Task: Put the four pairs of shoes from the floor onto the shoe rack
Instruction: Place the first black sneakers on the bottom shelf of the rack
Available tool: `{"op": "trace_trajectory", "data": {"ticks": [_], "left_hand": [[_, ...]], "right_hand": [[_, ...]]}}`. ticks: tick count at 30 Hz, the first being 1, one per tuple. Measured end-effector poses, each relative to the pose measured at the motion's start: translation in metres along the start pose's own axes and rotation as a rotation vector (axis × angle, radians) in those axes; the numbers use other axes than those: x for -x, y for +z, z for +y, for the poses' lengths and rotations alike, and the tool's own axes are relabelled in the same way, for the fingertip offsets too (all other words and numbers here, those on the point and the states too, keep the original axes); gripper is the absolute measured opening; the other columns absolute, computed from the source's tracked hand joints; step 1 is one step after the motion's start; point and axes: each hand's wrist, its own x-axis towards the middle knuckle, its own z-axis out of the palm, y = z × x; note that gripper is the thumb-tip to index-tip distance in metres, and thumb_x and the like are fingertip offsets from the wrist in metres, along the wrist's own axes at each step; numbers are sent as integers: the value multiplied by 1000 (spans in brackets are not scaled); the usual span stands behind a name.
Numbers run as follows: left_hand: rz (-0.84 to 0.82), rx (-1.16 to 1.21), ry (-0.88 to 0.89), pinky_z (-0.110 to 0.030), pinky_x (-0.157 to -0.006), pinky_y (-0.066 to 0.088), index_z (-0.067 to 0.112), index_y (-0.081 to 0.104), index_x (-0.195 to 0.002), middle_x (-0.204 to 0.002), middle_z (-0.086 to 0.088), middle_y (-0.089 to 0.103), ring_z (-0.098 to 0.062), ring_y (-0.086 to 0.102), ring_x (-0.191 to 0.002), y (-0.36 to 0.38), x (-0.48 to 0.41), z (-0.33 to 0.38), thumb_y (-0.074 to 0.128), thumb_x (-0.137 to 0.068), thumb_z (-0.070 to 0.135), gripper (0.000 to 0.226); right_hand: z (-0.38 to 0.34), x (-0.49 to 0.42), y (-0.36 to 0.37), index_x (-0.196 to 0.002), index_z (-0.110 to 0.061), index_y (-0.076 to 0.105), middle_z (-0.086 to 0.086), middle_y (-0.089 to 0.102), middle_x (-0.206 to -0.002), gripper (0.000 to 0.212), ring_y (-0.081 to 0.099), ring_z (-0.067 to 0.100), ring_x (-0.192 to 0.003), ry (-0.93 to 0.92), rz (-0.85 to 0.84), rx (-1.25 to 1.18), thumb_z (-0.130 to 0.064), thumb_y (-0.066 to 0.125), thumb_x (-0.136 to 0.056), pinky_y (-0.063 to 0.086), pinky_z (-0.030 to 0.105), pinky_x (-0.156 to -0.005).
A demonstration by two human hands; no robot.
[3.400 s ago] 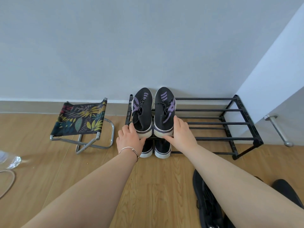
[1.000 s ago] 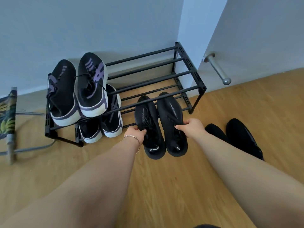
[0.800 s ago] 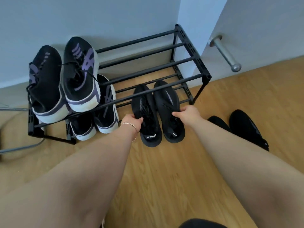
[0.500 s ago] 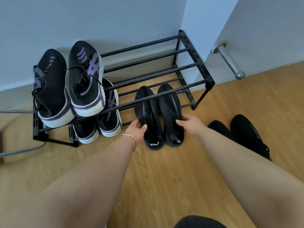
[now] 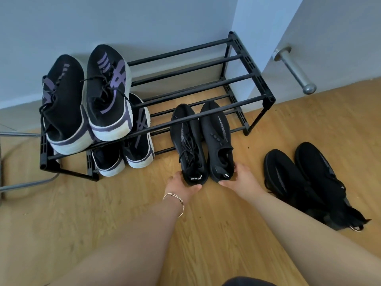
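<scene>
A black two-tier shoe rack [image 5: 255,79] stands against the wall. Black-and-purple sneakers [image 5: 86,100] sit on its top tier at the left, and a second such pair [image 5: 127,149] sits on the bottom tier below them. A pair of all-black knit sneakers [image 5: 204,145] lies with toes under the top bar, on the bottom tier's right part. My left hand [image 5: 181,185] grips the left shoe's heel and my right hand [image 5: 239,178] grips the right shoe's heel. Another black pair [image 5: 303,178] rests on the floor to the right.
The right half of the top tier holds nothing. A metal door stopper [image 5: 296,73] juts from the door at the right. A folding stool's metal leg [image 5: 24,184] shows at the left edge. Wooden floor [image 5: 123,213] lies in front of the rack.
My hands left the purple pair on the top tier, took the all-black pair and slid it onto the bottom tier; they have shifted back to the heels.
</scene>
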Motion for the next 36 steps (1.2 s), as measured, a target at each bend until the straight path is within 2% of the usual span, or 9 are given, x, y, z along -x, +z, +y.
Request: {"op": "trace_trajectory", "data": {"ticks": [5, 12, 16, 19, 22, 25, 30, 34, 36], "left_hand": [[71, 26, -13, -43, -99, 55, 15, 50, -142, -134, -8, 53, -27, 61, -117, 5, -6, 5, 80, -80, 42, 74], [62, 70, 16, -38, -95, 56, 14, 53, -136, -133, -3, 59, -23, 63, -115, 1, -7, 12, 83, -76, 45, 74], [74, 67, 37, -39, -95, 56, 16, 51, -138, -134, -3, 59, -22, 63, -115, -10, -16, 26, 83, -75, 43, 76], [108, 77, 49, -36, -96, 54, 17, 48, -142, -135, -2, 60, -22, 61, -120, -22, -26, 37, 81, -78, 44, 77], [139, 87, 62, -35, -99, 52, 16, 45, -147, -138, -3, 58, -22, 59, -124, -34, -38, 50, 79, -81, 44, 80], [157, 81, 82, -35, -96, 54, 16, 48, -145, -135, -5, 61, -24, 61, -120, -44, -49, 61, 77, -83, 43, 74], [177, 82, 90, -44, -105, 51, 17, 50, -144, -135, -7, 62, -26, 59, -124, -54, -63, 70, 75, -83, 45, 71], [176, 42, 114, -46, -106, 49, 17, 53, -139, -130, -7, 64, -26, 58, -124, -57, -68, 69, 75, -83, 45, 66], [188, 26, 124, -46, -106, 49, 17, 53, -138, -129, -8, 64, -26, 58, -124, -56, -69, 67, 74, -84, 45, 64]], "right_hand": [[3, 3, 4, -146, -18, 41, -6, 45, -122, 82, 50, 20, -120, -17, 42, -66, -38, 83, -78, 44, 33, -98], [-8, 2, -9, -146, -23, 44, 0, 53, -127, 75, 48, 10, -101, -86, 69, -103, -36, 80, -81, 37, 13, -72], [-23, -10, -18, -144, -25, 48, -4, 57, -117, 70, 53, 11, -92, -128, 112, -81, -38, 78, -82, 40, 23, -74], [-40, -23, -22, -139, -24, 52, -10, 60, -110, 64, 56, 5, -84, -132, 149, -133, -36, 78, -82, 42, 21, -67], [-57, -39, -24, -137, -20, 53, -8, 63, -113, 64, 60, 9, -90, -117, 175, -185, -32, 81, -81, 48, 28, -79], [-72, -54, -26, -136, -18, 55, -1, 64, -127, 62, 60, 19, -111, -132, 202, -192, -30, 81, -81, 49, 33, -92], [-86, -79, -27, -131, -20, 59, 6, 55, -128, 58, 55, 25, -117, -114, 222, -98, -37, 80, -80, 47, 40, -100], [-84, -87, -28, -137, -15, 54, 8, 48, -134, 64, 53, 25, -120, -80, 183, -58, -35, 80, -82, 41, 32, -98], [-81, -86, -26, -140, -16, 51, 8, 48, -135, 67, 52, 26, -122, -74, 186, -58, -35, 79, -82, 42, 34, -100]]}}
